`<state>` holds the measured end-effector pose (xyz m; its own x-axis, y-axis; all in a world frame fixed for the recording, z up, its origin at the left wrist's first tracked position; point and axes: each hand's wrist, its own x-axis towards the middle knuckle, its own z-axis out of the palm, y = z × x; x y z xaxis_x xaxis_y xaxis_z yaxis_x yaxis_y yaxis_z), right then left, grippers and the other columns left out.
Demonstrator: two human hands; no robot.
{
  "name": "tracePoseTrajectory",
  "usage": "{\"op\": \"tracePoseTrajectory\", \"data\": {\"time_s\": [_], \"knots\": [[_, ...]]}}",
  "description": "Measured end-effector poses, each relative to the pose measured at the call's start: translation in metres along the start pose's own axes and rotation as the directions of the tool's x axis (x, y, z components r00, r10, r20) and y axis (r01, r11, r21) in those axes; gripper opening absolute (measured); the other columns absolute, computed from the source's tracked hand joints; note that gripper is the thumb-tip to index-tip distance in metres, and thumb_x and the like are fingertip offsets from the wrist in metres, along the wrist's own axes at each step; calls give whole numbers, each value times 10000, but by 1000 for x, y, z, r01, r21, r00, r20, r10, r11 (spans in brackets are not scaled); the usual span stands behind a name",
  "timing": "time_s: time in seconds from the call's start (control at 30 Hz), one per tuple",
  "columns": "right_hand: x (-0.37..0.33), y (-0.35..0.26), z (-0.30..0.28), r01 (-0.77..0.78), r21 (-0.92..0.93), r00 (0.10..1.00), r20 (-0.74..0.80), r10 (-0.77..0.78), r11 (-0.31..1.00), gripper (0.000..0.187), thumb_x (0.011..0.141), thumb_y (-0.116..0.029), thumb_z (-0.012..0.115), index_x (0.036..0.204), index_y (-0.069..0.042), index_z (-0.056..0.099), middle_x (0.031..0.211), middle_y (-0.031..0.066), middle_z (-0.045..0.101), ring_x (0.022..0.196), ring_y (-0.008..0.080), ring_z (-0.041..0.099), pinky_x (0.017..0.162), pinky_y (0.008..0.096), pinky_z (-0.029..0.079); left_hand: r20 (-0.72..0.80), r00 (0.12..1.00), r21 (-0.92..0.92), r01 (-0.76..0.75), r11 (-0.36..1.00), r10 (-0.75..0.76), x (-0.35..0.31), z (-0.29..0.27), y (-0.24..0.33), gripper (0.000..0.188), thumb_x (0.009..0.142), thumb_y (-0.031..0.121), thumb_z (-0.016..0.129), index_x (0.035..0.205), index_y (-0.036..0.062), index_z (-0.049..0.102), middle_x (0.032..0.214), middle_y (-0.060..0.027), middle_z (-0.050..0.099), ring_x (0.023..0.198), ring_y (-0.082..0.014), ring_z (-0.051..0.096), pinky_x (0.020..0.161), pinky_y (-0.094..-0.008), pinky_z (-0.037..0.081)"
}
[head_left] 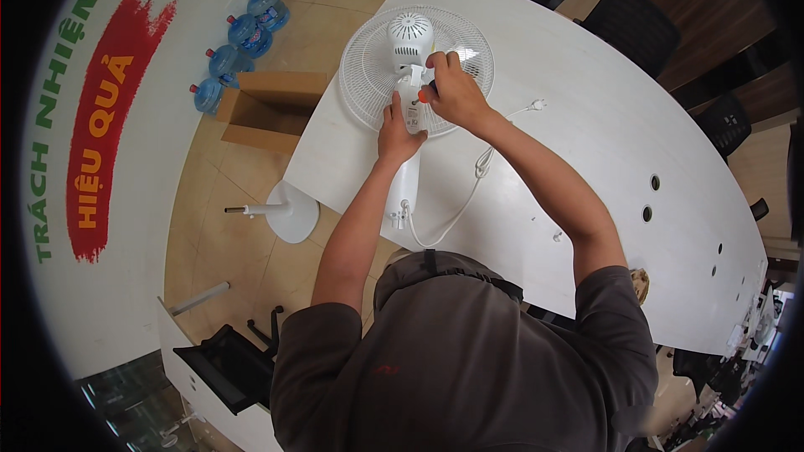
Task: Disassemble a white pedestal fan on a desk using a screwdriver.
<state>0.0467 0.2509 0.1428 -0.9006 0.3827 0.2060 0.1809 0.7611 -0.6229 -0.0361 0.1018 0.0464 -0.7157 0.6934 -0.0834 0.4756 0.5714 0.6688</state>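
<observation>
A white electric fan lies on the white table, its round wire cage [362,75] flat on the top and its motor housing [410,33] facing up. Below the housing, my left hand [399,136] is wrapped round the control section of the fan's neck [404,174], holding it. My right hand [456,92] is closed round a screwdriver [424,95] with an orange and dark handle, held against the neck just under the motor. Its tip is hidden. From the neck's lower end a white cord [456,216] curves right to a plug [538,105].
On the floor to the left stand an open cardboard box [272,113], a white round fan base [293,213] with a pole, and several blue water bottles [244,33]. Black office chairs [632,27] line the far side. A small part [557,236] lies on the table [578,151].
</observation>
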Motion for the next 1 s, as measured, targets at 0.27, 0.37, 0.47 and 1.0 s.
{"op": "tracePoseTrajectory", "data": {"time_s": [0.27, 0.37, 0.47, 1.0], "knots": [[1, 3, 5, -42, 76, 993, -103, 50, 996, 509, 832, -158, 694, 1224, 7, 415, 1103, 229, 460, 840, 379, 624, 728, 429, 539, -7, 1000, -10, -4, 1000, 4, 1, 0, -2, 1115, 669, 235, 809, 1518, 52, 109, 1361, -220, 402, 1225, -391, 483, 984, -441, 460], [-1, 16, 9, 94, 96, 992, -92, -85, 991, 514, 855, -196, 679, 1248, 11, 421, 1104, 221, 473, 847, 362, 628, 749, 431, 532, 3, 1000, -14, -9, 1000, 9, 2, 1, 2, 1116, 668, 234, 809, 1518, 50, 110, 1362, -223, 401, 1225, -389, 484, 987, -439, 458], [-5, -1, 8, 119, 116, 983, -156, -100, 986, 486, 856, -203, 663, 1239, -7, 437, 1074, 214, 500, 824, 354, 640, 716, 437, 533, -2, 1000, 3, 11, 1000, -11, 0, -1, -2, 1115, 668, 230, 808, 1518, 47, 112, 1362, -226, 400, 1229, -390, 481, 990, -440, 457], [-5, 2, -2, -7, 182, 998, -66, 19, 983, 386, 845, -141, 660, 1162, 15, 507, 993, 237, 609, 890, 328, 627, 793, 420, 500, -41, 998, 17, -45, 999, 46, 1, 4, -5, 1117, 678, 207, 802, 1523, 83, 83, 1341, -205, 403, 1179, -389, 521, 946, -455, 486]]}}
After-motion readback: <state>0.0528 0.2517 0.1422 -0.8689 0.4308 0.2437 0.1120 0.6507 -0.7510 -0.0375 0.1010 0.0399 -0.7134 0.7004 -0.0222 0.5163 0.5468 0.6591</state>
